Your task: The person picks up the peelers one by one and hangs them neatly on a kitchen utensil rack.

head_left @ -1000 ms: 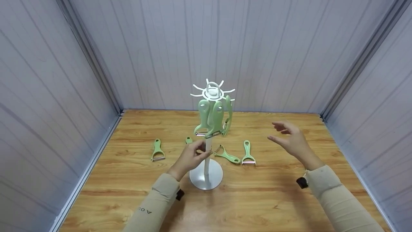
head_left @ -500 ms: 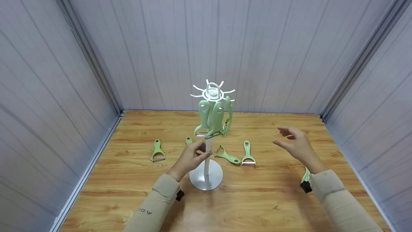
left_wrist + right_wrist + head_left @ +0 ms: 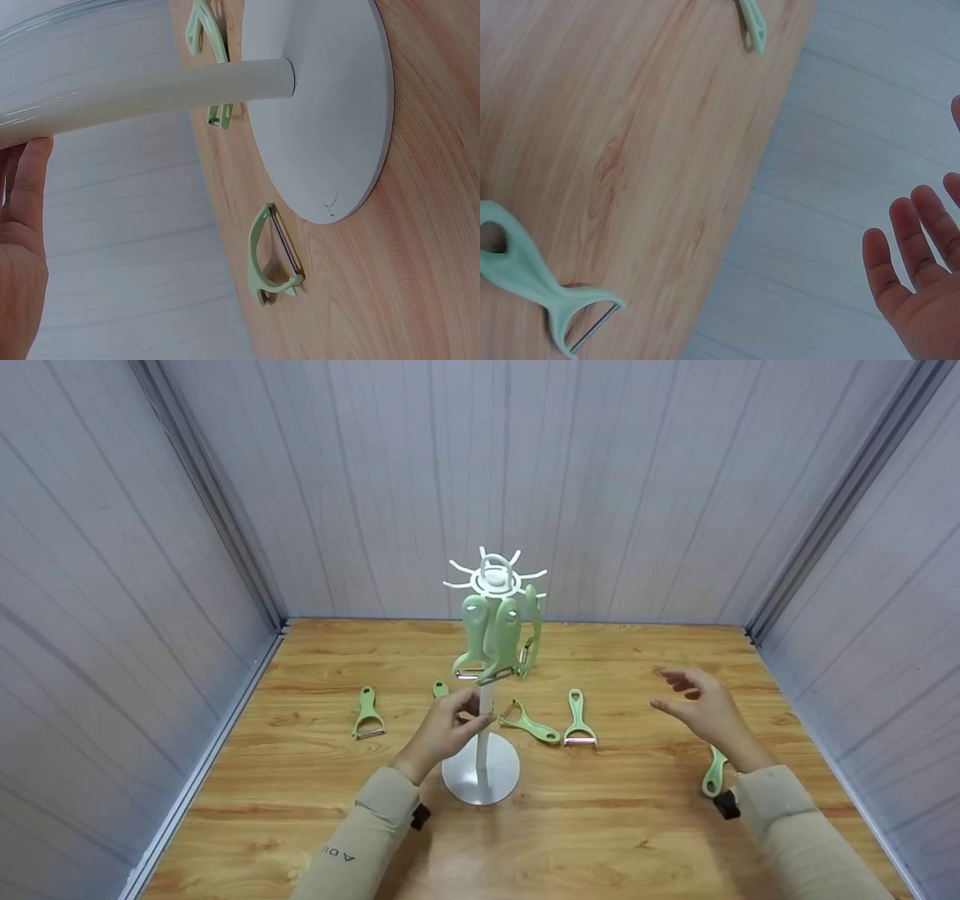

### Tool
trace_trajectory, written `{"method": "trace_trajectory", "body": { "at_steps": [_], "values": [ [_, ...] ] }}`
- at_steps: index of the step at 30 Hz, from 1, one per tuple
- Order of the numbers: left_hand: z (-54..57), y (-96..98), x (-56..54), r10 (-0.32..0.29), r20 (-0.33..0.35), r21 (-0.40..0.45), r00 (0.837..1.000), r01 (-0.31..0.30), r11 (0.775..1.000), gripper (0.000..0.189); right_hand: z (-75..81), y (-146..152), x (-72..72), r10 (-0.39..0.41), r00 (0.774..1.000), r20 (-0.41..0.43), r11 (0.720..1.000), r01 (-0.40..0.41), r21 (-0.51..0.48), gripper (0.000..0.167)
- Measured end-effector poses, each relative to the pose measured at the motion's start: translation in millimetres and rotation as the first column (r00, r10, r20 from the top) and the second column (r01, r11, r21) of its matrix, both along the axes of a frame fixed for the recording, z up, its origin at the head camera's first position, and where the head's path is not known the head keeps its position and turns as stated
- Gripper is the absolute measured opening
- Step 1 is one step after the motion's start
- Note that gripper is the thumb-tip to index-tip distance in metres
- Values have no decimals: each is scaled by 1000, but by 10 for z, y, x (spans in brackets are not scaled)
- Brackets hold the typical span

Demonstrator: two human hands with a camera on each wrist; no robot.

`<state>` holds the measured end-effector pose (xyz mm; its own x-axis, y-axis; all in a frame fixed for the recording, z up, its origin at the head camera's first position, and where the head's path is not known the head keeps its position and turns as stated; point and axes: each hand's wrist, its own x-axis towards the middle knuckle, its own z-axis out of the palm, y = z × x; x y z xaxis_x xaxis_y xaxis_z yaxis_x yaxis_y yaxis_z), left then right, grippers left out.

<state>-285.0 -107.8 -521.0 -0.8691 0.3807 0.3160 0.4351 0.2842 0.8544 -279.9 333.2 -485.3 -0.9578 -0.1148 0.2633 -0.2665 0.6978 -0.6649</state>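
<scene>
A white stand with a round base (image 3: 481,780) and a ring of curved hooks (image 3: 496,579) stands mid-table. Three green peelers hang from its front and right hooks, among them the front peeler (image 3: 507,634). My left hand (image 3: 442,729) holds the pole (image 3: 180,90) below them, thumb and fingers around it. Off to the right, my right hand (image 3: 705,706) hovers over the table with nothing in it, fingers apart. Below its wrist lies a peeler (image 3: 714,772), partly hidden by the forearm; the right wrist view shows this peeler (image 3: 532,274) whole.
More green peelers lie on the wooden table (image 3: 600,825): a left peeler (image 3: 367,712), a peeler behind the left hand (image 3: 440,688), a peeler right of the pole (image 3: 531,726) and an upright-lying peeler (image 3: 577,718). Pale panel walls enclose the back and sides.
My right hand has drawn back to the right and toward me, bringing the peeler under its wrist into view. My left hand keeps its grip on the pole.
</scene>
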Motion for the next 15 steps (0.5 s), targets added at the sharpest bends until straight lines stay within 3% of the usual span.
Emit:
{"method": "trace_trajectory", "body": {
  "at_steps": [15],
  "values": [
    [10, -1, 11, 2, -9, -3, 1000, -3, 1000, 12, -242, 227, 30, -34, 998, 54, 999, 33, 26, 53]
  ]
}}
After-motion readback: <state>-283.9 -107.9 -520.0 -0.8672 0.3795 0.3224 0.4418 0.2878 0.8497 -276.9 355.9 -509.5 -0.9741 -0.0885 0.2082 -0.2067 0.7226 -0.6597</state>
